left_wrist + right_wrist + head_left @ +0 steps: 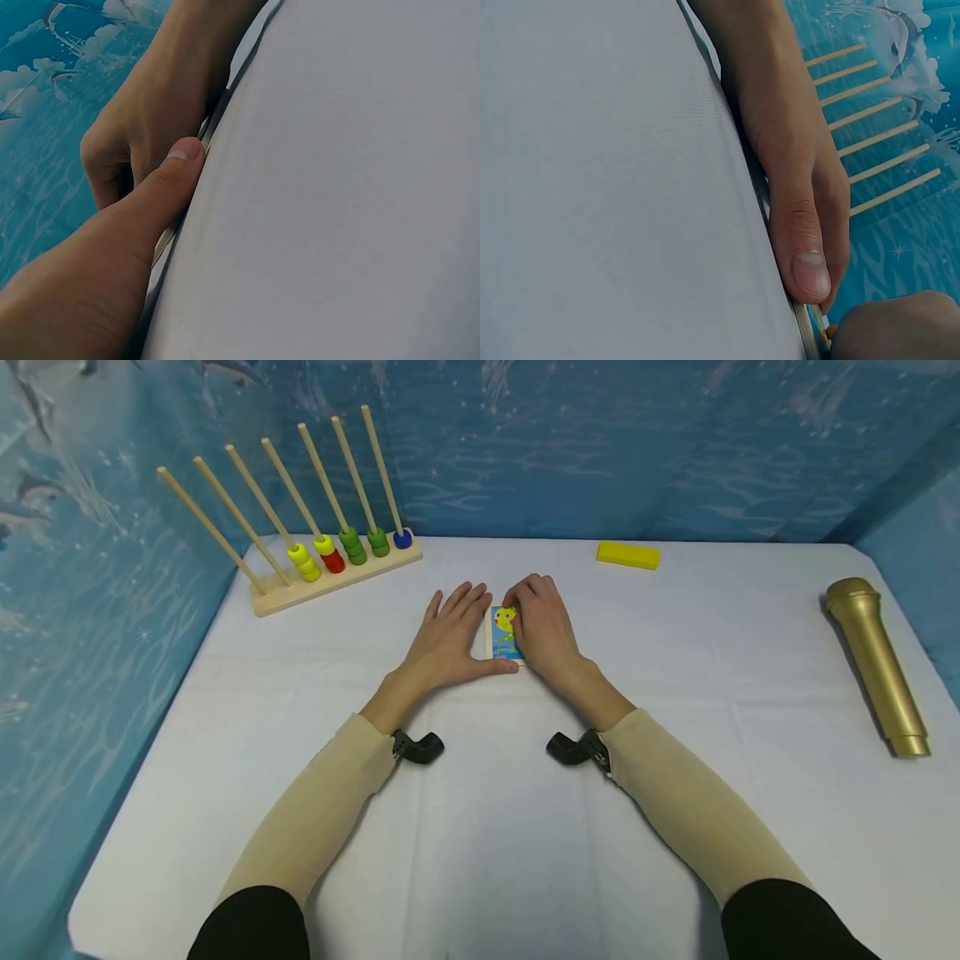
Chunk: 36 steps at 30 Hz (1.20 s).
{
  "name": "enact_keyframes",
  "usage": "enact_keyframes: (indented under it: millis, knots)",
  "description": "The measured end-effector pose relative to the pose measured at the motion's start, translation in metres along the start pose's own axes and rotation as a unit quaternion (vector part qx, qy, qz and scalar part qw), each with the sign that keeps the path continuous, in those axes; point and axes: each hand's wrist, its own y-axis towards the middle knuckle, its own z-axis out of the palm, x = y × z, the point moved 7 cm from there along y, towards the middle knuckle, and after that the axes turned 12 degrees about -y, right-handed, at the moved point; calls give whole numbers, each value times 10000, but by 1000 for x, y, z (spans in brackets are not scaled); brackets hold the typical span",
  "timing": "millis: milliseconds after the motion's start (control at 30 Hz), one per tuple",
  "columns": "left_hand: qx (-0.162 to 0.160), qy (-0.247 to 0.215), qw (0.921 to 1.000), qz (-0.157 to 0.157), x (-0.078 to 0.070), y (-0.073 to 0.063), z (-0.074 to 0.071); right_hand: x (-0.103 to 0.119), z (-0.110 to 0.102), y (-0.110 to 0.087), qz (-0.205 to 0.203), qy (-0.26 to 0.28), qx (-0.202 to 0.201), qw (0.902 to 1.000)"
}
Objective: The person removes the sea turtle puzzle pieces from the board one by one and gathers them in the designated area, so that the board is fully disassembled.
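A small wooden picture puzzle (504, 643) with a yellow duck on blue lies flat on the table between the hands. My left hand (447, 639) rests beside it, fingers straight along its left side; the thumb (808, 274) stretches along the near edge. With curled fingers and thumb, my right hand (543, 627) pinches at a puzzle piece (513, 612) on the upper right of the picture. That hand covers the puzzle's right part, so most of the piece is hidden. In the left wrist view the right hand (161, 112) bends downward behind the left thumb.
A wooden peg abacus (352, 578) with coloured rings stands at the back left. A yellow block (628, 555) lies near the back edge, and a gold microphone-shaped object (879, 668) lies at the right. The white-covered table (495, 827) meets a blue sea-patterned curtain (600, 452).
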Motion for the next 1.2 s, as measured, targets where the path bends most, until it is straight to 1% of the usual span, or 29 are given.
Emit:
enact_keyframes:
  millis: [167, 333, 833, 933, 1100, 1200]
  knots:
    - [-41, -158, 9999, -51, 1, -1, -2, 3, 6, 4, -43, -466, 426, 9980]
    - [-69, -175, 9998, -54, 1, -1, -4, 3, 9, 7, -73, -733, 553, 9958]
    - [-72, -181, 9998, 8, -1, 1, -3, -3, 7, 5, 141, -246, 475, 9985]
    - [-68, -185, 9998, 16, -1, 0, -3, -1, 6, 3, 7, -52, 374, 9993]
    - [-87, -237, 9997, 32, -2, -1, -3, 3, 4, 1, -331, 398, 86, 9986]
    - [-88, -267, 9996, 40, -2, -1, -2, 1, 4, 0, -349, 563, -63, 9978]
